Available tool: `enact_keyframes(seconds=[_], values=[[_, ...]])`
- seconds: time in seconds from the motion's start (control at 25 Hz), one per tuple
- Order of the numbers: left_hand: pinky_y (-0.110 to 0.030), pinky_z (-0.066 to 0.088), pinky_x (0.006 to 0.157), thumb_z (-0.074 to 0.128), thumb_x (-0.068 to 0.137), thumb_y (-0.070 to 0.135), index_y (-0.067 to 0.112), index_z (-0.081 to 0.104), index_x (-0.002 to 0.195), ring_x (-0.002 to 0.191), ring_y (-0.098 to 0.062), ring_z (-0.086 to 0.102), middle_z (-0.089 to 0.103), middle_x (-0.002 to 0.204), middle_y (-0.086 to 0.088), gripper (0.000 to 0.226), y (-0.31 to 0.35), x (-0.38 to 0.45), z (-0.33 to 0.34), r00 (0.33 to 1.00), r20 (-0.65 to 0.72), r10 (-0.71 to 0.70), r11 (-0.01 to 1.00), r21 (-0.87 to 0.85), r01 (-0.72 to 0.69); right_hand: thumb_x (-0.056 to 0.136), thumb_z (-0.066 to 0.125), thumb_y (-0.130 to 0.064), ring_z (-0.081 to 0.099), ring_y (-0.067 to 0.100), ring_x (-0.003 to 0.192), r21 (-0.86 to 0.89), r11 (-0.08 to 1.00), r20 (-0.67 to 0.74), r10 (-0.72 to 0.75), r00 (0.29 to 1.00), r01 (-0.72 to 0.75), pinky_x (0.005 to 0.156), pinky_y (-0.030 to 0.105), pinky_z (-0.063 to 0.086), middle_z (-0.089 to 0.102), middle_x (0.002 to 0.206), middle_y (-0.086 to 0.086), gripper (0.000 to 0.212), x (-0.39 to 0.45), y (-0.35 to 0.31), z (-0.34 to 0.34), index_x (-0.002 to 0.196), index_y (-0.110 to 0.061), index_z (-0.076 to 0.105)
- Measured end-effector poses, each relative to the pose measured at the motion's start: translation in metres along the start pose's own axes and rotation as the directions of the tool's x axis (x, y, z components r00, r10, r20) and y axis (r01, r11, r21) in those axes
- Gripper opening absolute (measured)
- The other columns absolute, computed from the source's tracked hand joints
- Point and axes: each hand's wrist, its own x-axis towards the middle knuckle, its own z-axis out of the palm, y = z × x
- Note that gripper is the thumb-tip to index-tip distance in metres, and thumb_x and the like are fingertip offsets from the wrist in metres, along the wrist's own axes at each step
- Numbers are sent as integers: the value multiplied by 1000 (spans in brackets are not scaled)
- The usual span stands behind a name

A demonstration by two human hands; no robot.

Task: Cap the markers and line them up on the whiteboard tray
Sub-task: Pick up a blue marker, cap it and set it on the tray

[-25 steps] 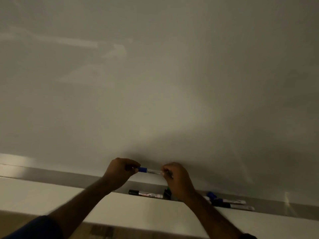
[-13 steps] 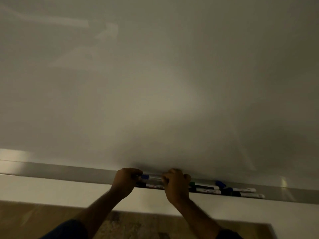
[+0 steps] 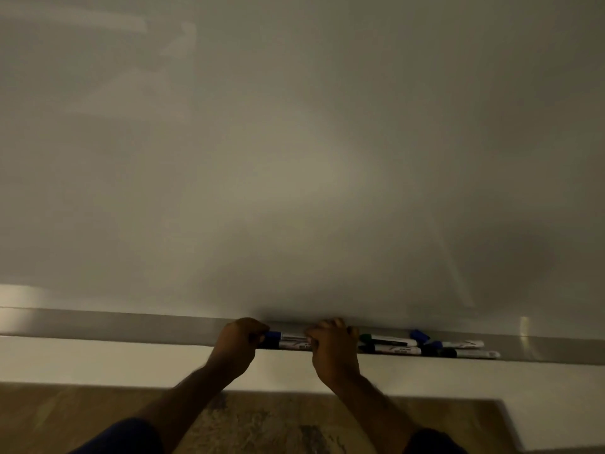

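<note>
A blue-capped marker (image 3: 288, 336) lies level just above the metal whiteboard tray (image 3: 131, 326). My left hand (image 3: 240, 339) grips its capped left end and my right hand (image 3: 330, 342) grips its right end. Under it a black-capped marker (image 3: 293, 345) lies in the tray, partly hidden by both hands. To the right lie a green-capped marker (image 3: 386, 339), a black marker (image 3: 393, 349), a loose blue cap (image 3: 419, 335), a blue marker (image 3: 461, 344) and another black marker (image 3: 474, 354).
The whiteboard (image 3: 294, 158) fills most of the view, dimly lit. A white ledge (image 3: 98, 362) runs below the tray. Wood floor with a patterned rug (image 3: 271, 424) shows at the bottom.
Both hands lowered the blue marker from in front of the board down to the tray. The view tilted down, showing more floor.
</note>
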Motion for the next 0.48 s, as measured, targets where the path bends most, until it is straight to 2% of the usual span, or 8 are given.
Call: enact_keyframes(seconds=[0.16,0.48], values=[[-20,41,83,61,85,6,18,71,106,94,-15,61,70,107,-4,26,1,2,0,1000,-10,18,1000,2,-18,89,50,-13,41,25,118,-23,999,16,-26,1000,26,94,40,28,62,119,-5,33,0,0,-2,114,-30,63],[-19,41,82,62,86,9,16,69,110,94,-15,59,69,107,-4,26,3,0,0,999,-34,10,1000,16,-9,92,48,-15,43,25,115,19,995,6,-97,995,96,91,38,28,64,114,-4,29,0,4,-7,112,-28,64]])
